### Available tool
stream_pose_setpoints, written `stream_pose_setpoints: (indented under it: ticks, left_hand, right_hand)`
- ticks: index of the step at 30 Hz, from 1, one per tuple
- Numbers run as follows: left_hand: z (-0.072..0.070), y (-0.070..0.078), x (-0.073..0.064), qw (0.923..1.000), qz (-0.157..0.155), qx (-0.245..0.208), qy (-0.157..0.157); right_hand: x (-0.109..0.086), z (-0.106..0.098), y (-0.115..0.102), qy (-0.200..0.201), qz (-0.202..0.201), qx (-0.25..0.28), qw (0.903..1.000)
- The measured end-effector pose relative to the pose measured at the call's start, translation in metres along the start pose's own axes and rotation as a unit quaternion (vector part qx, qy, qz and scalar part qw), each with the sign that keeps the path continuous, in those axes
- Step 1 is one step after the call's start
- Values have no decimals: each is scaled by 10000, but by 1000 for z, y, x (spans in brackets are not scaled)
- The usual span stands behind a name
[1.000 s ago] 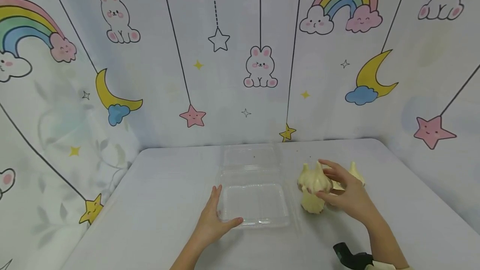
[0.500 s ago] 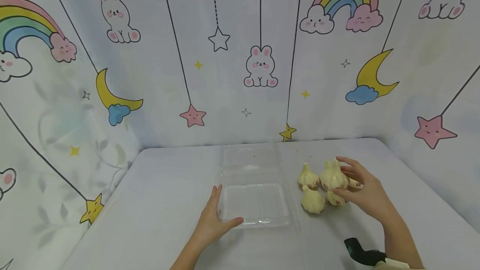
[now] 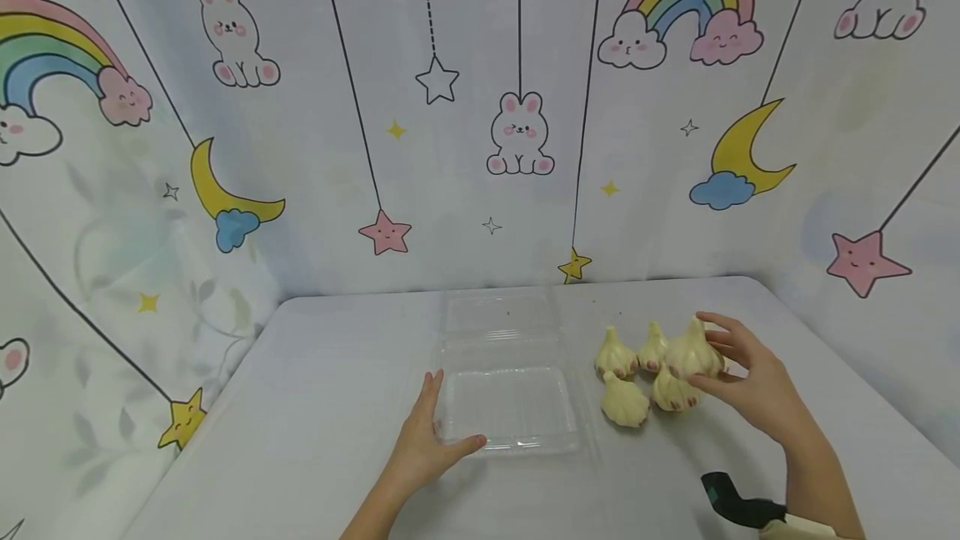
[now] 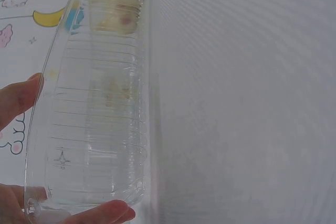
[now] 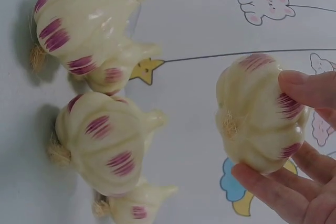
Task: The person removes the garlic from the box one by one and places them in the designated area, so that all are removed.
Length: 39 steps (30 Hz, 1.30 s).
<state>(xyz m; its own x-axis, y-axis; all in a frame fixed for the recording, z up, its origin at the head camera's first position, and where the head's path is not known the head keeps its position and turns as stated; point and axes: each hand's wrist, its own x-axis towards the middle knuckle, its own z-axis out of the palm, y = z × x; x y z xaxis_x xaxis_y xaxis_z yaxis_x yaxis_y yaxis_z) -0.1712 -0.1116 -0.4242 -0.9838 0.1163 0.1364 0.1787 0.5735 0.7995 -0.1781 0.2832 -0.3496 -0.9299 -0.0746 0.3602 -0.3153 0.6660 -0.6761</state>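
My right hand (image 3: 757,382) pinches a garlic bulb (image 3: 692,350) between thumb and fingertips. In the right wrist view this bulb (image 5: 260,114) is cream with purple streaks, its rooty base showing, held off the table. Several similar bulbs (image 3: 625,401) stand close by, one mostly hidden behind the held one. My left hand (image 3: 426,446) touches the near left corner of a clear plastic box (image 3: 517,445), its fingers spread and fairly straight. In the left wrist view fingertips (image 4: 34,85) touch the rim of the box's clear wall (image 4: 94,124).
The box's hinged lid (image 3: 498,315) lies folded back behind the base. A white cloth (image 3: 322,407) covers the table. Behind it hangs a printed curtain (image 3: 450,157) with rabbits, stars and rainbows. A black wrist-camera mount (image 3: 742,509) sits below my right forearm.
My right hand has moved right with the garlic bulb, passing above the others and uncovering the middle ones. The left hand and the box have stayed put.
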Motion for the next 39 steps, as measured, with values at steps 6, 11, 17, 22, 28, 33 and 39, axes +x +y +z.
stream_pose_setpoints:
  ticks: [6,11,17,22,28,33,39]
  left_hand:
    - [0,0,0,10000,-8,-14,3]
    - [0,0,0,10000,-16,-4,8]
    - [0,1,0,10000,-3,15,-11]
    - [0,1,0,10000,-10,37,-15]
    - [0,0,0,10000,-9,41,8]
    - [0,0,0,10000,10,53,9]
    - [0,1,0,10000,14,0,1]
  right_hand:
    - [0,-5,10,24,85,-67,9999]
    - [-2,-9,20,88,174,-117,9997]
    - [-3,-12,29,69,339,-153,9993]
    - [-3,-14,35,68,516,-136,9986]
    - [-4,-14,43,-4,699,-123,9975]
    - [-5,-12,55,-313,917,-86,9953]
    - [-5,-10,65,-471,1030,-105,9935]
